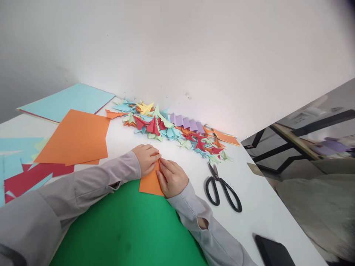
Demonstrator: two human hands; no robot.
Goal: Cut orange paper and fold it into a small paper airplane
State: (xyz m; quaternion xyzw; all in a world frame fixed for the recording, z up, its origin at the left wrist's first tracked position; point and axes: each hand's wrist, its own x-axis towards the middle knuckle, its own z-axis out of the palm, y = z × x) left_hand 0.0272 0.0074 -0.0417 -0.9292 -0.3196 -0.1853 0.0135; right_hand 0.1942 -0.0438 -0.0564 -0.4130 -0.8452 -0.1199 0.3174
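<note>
A small orange paper [149, 183] lies on the white table [257, 207], partly over a large green sheet [124, 229]. My left hand [146, 158] presses on the paper's upper left part, fingers curled together. My right hand [172, 178] pinches the paper's upper right edge, its fingertips meeting those of the left. Both hands are closed on the paper where it folds.
Black scissors [222, 186] lie right of my hands. A row of folded paper shapes in several colours [172, 129] runs along the wall. Orange sheets [74, 138], a light blue sheet [68, 99] and red scraps [30, 177] lie left. A dark flat object [273, 251] sits near the front right.
</note>
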